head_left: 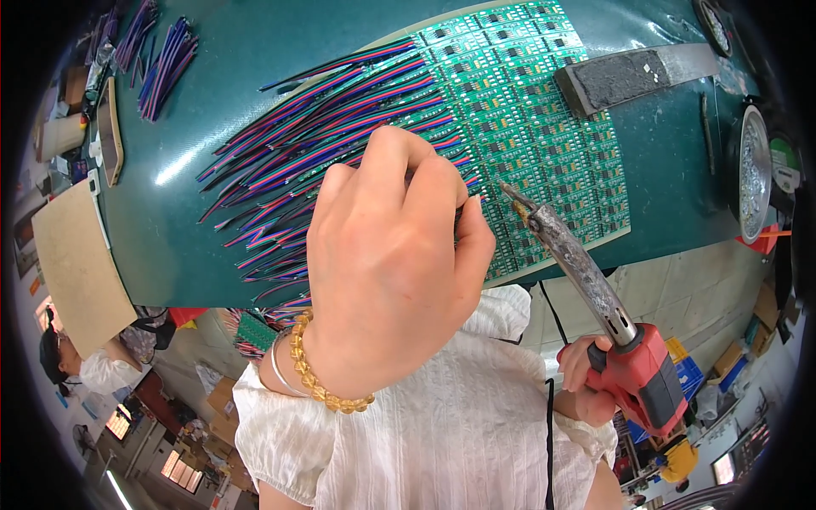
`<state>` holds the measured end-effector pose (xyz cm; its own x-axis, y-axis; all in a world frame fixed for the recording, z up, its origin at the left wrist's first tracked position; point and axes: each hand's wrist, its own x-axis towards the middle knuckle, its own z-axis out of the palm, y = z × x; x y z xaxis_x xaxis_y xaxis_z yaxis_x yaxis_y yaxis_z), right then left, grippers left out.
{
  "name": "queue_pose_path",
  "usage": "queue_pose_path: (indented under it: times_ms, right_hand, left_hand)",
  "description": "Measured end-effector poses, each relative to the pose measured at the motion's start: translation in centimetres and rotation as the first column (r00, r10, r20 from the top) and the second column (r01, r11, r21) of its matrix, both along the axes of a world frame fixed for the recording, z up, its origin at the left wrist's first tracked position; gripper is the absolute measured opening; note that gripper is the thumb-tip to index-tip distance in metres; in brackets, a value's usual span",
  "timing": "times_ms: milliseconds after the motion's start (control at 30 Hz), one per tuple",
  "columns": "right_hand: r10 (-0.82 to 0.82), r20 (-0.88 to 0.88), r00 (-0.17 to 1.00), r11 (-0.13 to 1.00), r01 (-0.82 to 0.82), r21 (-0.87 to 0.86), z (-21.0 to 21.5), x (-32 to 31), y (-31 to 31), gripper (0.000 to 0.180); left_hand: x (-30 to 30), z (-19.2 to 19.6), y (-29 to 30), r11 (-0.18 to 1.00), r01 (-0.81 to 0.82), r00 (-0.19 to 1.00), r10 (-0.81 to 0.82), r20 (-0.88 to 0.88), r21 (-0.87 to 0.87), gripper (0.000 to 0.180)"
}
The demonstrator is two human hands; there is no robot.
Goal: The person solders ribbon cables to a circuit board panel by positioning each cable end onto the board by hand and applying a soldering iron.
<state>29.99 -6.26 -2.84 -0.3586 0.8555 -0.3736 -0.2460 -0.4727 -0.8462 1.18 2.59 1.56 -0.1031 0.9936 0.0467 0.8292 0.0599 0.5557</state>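
Observation:
My left hand [395,246], wearing a yellow bead bracelet, is closed in a pinch over the multicoloured wires [340,110]. Coloured wire ends show just beyond its fingers, though the fingertips themselves are mostly hidden. Many wires fan out leftward from the left edge of a green circuit board panel [557,127]. In my right hand [586,382] is a red and black soldering gun [642,374]. Its tip points up and left, close to the wire ends beside my left hand; I cannot tell whether it touches the board.
A dark block on a metal strip [629,76] lies across the panel's upper right. At the right edge stands a round metal dish [754,174]. Spare wire bundles [167,68] lie at the far left of the green table [671,187]. Another person [93,370] sits at lower left.

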Motion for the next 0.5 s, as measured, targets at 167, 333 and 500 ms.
queue_pose_path:
  times_ms: [167, 333, 500]
  right_hand:
    - [0.057, 0.092, 0.994, 0.998, -0.057, 0.001, 0.9, 0.2, 0.5, 0.064]
    - [-0.091, 0.145, 0.985, 0.913, 0.025, 0.407, -2.1, -1.9, 0.3, 0.101]
    - [-0.128, 0.174, 0.976, 0.878, 0.030, 0.478, -1.7, -1.8, 0.5, 0.094]
  left_hand:
    - [0.0, 0.5, 0.6, 0.999, 0.022, 1.000, -0.022, -0.004, -0.035, 0.014]
    - [-1.1, 1.1, -0.7, 0.999, 0.007, 1.000, -0.006, -0.024, 0.033, 0.013]
    - [-3.5, 1.4, -1.1, 0.992, 0.048, 0.996, -0.039, -0.075, 0.120, 0.018]
